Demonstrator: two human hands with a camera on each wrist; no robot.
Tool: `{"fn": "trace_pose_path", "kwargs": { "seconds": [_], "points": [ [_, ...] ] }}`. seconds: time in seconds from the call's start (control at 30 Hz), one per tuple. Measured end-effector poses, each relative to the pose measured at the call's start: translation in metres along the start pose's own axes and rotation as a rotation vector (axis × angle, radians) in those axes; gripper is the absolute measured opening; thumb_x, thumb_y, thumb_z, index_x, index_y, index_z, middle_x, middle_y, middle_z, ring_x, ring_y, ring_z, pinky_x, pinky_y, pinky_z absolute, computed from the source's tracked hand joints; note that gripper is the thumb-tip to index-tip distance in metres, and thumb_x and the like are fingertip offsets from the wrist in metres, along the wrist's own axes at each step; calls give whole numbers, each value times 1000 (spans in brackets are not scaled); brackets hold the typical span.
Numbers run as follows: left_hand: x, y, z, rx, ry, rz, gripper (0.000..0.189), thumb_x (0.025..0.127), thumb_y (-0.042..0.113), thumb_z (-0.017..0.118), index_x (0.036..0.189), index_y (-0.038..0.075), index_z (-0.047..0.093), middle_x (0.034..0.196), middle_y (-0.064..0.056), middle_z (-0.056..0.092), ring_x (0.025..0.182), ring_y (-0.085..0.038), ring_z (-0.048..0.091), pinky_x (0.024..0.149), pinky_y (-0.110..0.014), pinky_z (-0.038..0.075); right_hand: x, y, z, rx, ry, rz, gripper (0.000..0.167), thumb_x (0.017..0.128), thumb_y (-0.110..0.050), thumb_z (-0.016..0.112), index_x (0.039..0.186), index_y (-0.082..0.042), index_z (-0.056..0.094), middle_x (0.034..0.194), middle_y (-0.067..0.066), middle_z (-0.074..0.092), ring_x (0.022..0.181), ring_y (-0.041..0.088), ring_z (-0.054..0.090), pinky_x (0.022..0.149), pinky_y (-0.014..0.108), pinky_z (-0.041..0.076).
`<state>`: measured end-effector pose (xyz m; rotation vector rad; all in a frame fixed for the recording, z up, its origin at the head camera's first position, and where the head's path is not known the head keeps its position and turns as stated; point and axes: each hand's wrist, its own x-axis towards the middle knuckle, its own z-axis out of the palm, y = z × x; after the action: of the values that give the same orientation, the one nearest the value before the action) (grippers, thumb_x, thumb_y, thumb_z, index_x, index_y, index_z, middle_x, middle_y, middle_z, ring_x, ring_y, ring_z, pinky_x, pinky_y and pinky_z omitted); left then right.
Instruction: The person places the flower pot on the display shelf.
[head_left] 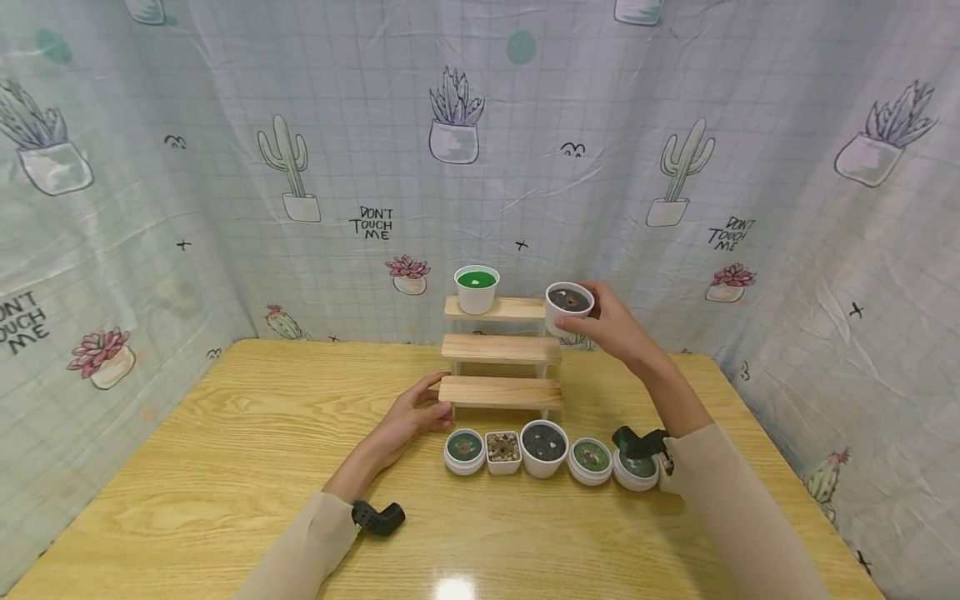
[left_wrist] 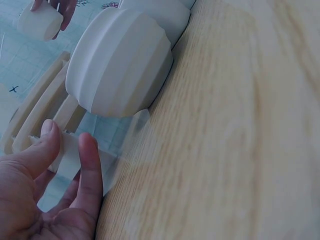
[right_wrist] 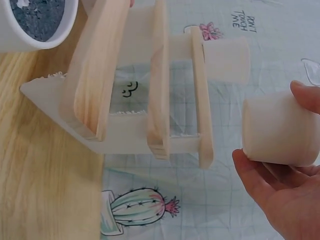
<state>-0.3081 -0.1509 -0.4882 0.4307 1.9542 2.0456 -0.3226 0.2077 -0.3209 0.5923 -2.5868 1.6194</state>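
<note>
My right hand [head_left: 613, 323] holds a white round pot [head_left: 557, 315] with dark grey fill, thumb at the front and fingers behind. The pot hangs near the right end of the top board of a three-step wooden stand [head_left: 501, 348]. In the right wrist view, a gap separates this held pot [right_wrist: 280, 131] from the top board. At the lowest step's left end, my left hand [head_left: 408, 421] grips the stand's pale side panel [left_wrist: 68, 159] between thumb and fingers. A white pot with a bright green top [head_left: 476, 298] stands on the top board's left.
Before the stand, a row on the wooden table [head_left: 315, 417] has a small round pot [head_left: 465, 467], a square pebble-topped pot [head_left: 503, 467], a larger dark-filled pot [head_left: 545, 468] and further pots [head_left: 590, 477] rightward, partly under my right wrist. A printed curtain [head_left: 517, 192] hangs behind.
</note>
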Motion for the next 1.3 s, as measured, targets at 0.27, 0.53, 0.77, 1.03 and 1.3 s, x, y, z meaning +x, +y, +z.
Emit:
{"fn": "trace_pose_path", "kwargs": {
  "seconds": [0.27, 0.53, 0.77, 1.03, 1.3],
  "points": [
    [1, 0, 0, 2, 3, 0, 71, 102, 16, 67, 163, 19, 31, 131, -18, 52, 106, -23, 68, 91, -30, 63, 15, -4, 3, -32, 1, 16, 78, 97, -25, 73, 157, -2, 27, 148, 21, 46, 127, 35, 56, 102, 44, 51],
    [1, -1, 0, -6, 14, -5, 72, 101, 15, 67, 163, 18, 30, 130, -17, 53, 105, -24, 68, 91, -30, 63, 32, -8, 9, -2, -10, 35, 75, 97, -23, 73, 155, -2, 29, 147, 22, 46, 125, 33, 55, 107, 50, 50],
    [2, -2, -1, 1, 6, 2, 72, 102, 15, 67, 163, 18, 29, 129, -17, 53, 107, -25, 67, 91, -31, 63, 44, -8, 13, 20, -10, 65, 75, 99, -23, 71, 156, -1, 27, 146, 21, 46, 114, 26, 54, 96, 39, 51],
    [2, -1, -1, 7, 8, 3, 73, 102, 15, 66, 164, 17, 28, 130, -18, 52, 104, -22, 68, 91, -31, 63, 59, -6, 16, 53, 0, 60, 71, 98, -22, 72, 153, 0, 33, 139, 20, 51, 102, 18, 55, 86, 34, 53],
    [2, -2, 0, -7, 13, -3, 71, 102, 13, 66, 163, 17, 30, 131, -19, 52, 104, -22, 68, 91, -31, 63, 72, -6, 21, 79, 9, 98, 72, 96, -19, 73, 151, 3, 33, 145, 23, 48, 120, 30, 55, 105, 49, 54]
  ]
}}
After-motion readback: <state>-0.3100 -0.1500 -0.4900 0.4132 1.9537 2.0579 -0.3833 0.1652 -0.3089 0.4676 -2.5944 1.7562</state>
